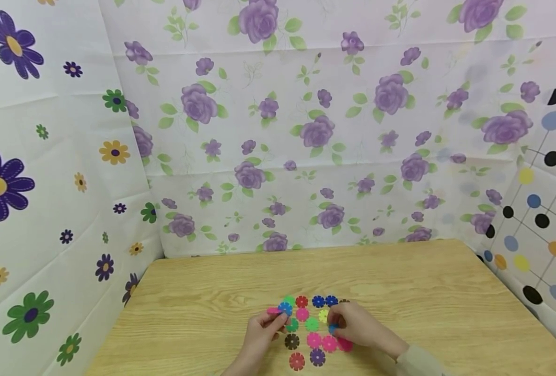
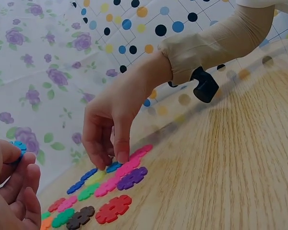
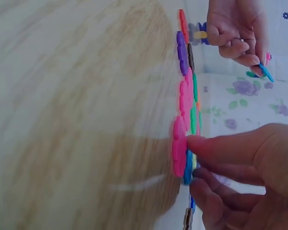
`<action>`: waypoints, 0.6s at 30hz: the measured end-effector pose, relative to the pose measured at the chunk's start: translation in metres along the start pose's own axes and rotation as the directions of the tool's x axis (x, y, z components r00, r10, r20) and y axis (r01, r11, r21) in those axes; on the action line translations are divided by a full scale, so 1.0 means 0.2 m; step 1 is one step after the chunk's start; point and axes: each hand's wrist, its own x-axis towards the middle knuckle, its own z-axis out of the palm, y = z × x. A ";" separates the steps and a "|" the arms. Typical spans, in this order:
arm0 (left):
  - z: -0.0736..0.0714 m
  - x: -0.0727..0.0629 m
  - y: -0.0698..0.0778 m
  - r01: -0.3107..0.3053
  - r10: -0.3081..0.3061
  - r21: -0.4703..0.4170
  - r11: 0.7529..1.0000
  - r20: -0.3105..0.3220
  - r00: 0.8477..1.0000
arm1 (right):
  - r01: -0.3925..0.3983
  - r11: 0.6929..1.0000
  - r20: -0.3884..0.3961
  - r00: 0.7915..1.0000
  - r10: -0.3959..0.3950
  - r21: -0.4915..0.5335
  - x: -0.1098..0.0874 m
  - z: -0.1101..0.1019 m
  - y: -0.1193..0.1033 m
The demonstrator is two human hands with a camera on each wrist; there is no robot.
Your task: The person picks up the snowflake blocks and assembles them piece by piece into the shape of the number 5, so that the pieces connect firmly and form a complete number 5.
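Note:
My left hand (image 1: 261, 334) is raised over the left side of the flower-shaped plastic discs and pinches a blue disc (image 1: 285, 308) between thumb and finger. A pink piece (image 1: 273, 310) shows edge-on beside that blue disc; whether the two are joined I cannot tell. Over the right side of the discs, my right hand (image 1: 357, 325) has its thumb and fingertips round another blue disc (image 2: 114, 166), low at the table. Partly under this hand lies a pink disc (image 1: 345, 344). A yellow disc (image 1: 323, 316) is next to its fingers.
Several loose discs lie flat on the wooden table (image 1: 203, 292): red (image 1: 301, 302), dark blue (image 1: 318, 301), green (image 1: 312, 324), brown (image 1: 292, 341) and purple (image 1: 317, 357) among them. Flower-patterned cloth (image 1: 278, 130) hangs behind, with dotted cloth (image 1: 541, 219) at the right.

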 end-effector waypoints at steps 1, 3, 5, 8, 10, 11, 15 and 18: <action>0.00 0.00 0.00 -0.003 0.003 -0.001 1.000 0.002 1.000 | -0.011 1.000 -0.005 1.000 0.011 -0.014 0.00 0.00 0.00; 0.00 0.00 -0.01 -0.009 0.009 0.001 1.000 0.006 1.000 | -0.043 0.998 -0.016 0.999 0.042 -0.036 0.00 0.00 -0.01; 0.00 0.00 -0.03 -0.014 0.014 0.006 1.000 0.012 1.000 | -0.079 0.995 -0.035 0.996 0.078 -0.054 0.00 0.00 -0.01; 0.00 0.00 -0.04 -0.014 0.014 0.011 1.000 0.020 1.000 | -0.135 0.988 -0.059 0.990 0.131 -0.071 0.00 0.01 -0.01; 0.00 0.00 -0.05 -0.015 0.015 0.013 1.000 0.023 1.000 | -0.163 0.983 -0.071 0.985 0.158 -0.080 0.00 0.01 -0.01; 0.00 0.00 -0.05 -0.014 0.014 0.016 1.000 0.024 1.000 | -0.170 0.982 -0.073 0.984 0.165 -0.080 0.00 0.01 -0.01; 0.01 0.00 -0.05 -0.007 0.006 0.029 1.000 0.035 0.999 | -0.154 0.984 -0.068 0.987 0.148 -0.089 0.00 0.01 -0.02; 0.02 0.00 -0.05 0.016 -0.018 0.035 0.999 0.043 0.999 | -0.116 0.991 -0.057 0.992 0.112 -0.065 0.00 0.00 -0.02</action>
